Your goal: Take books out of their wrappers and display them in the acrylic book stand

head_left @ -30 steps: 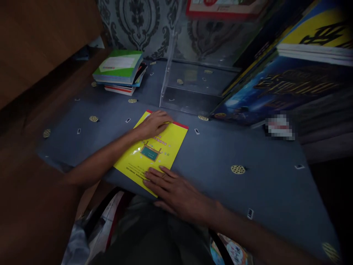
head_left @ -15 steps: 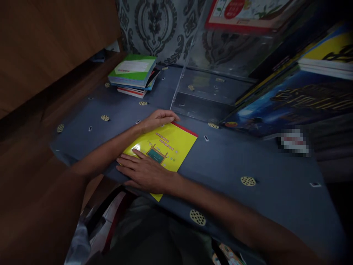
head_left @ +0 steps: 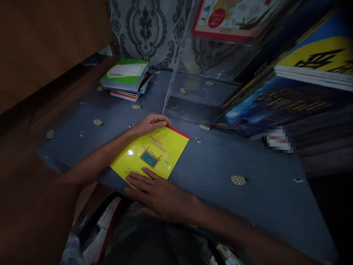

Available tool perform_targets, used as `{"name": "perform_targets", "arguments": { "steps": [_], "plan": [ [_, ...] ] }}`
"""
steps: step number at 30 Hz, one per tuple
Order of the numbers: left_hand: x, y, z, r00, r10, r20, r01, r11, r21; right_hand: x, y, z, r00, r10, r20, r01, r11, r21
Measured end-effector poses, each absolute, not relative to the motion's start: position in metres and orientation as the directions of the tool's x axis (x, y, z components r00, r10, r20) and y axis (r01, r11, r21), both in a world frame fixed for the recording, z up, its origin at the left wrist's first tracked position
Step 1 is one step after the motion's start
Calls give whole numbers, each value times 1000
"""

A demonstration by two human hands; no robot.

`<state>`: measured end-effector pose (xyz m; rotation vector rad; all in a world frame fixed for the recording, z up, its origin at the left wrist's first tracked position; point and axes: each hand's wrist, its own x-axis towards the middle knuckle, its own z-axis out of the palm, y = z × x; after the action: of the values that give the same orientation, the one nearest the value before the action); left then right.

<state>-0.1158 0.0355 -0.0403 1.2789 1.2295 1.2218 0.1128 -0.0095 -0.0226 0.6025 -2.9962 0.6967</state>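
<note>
Yellow and glossy under the loosely spread fingers of my right hand [head_left: 162, 195], the booklet [head_left: 171, 152] lies on the blue-grey table [head_left: 209, 169], long axis slanting from near left to far right, red-edged end [head_left: 179, 132] pointing away beside my curled left hand [head_left: 152, 123], whose grip I cannot tell remotely.

The yellow booklet [head_left: 151, 154] lies flat on the table [head_left: 206, 165].

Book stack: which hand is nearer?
Left. The left hand is in front of the book stack, at the yellow booklet's far edge; the right hand is farther off, at its near edge.
</note>
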Motion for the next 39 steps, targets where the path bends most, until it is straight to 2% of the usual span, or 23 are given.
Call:
{"name": "perform_targets", "arguments": {
  "steps": [4, 10, 14, 17, 22, 24, 28, 32, 35, 39],
  "plan": [
    [-117, 35, -40, -8, 998, 61, 99, -60, 993, 124, 3, -29, -967, -225, 124, -257, 839, -480],
    [-115, 34, -39, -45, 996, 76, 157, -68, 985, 133, 49, -44, -986, 74, 150, -6, 878, -479],
    [-117, 32, -36, -130, 989, 75, 199, -48, 979, 131, 77, -53, -945, 270, 186, 153, 865, -477],
    [-126, 23, -31, -208, 974, 95, 304, -28, 952, 130, 83, -57, -924, 323, 207, 204, 871, -448],
    [-144, -12, -25, -389, 891, 236, 600, 51, 798, 130, 80, -59, -922, 314, 226, 208, 895, -394],
    [-148, -26, -24, -457, 874, 162, 544, 131, 829, 130, 80, -60, -925, 307, 225, 205, 900, -384],
    [-148, -40, -19, -542, 838, -60, 225, 213, 951, 128, 79, -59, -927, 311, 211, 225, 909, -351],
    [-149, -41, -9, -564, 792, -234, -10, 277, 961, 127, 77, -57, -925, 311, 217, 233, 917, -324],
    [-151, -43, -4, -550, 782, -293, -101, 287, 953, 128, 77, -57, -922, 312, 231, 229, 917, -326],
    [-144, -50, -13, -533, 804, -262, -125, 231, 965, 128, 78, -55, -924, 312, 220, 227, 913, -340]
  ]
}}
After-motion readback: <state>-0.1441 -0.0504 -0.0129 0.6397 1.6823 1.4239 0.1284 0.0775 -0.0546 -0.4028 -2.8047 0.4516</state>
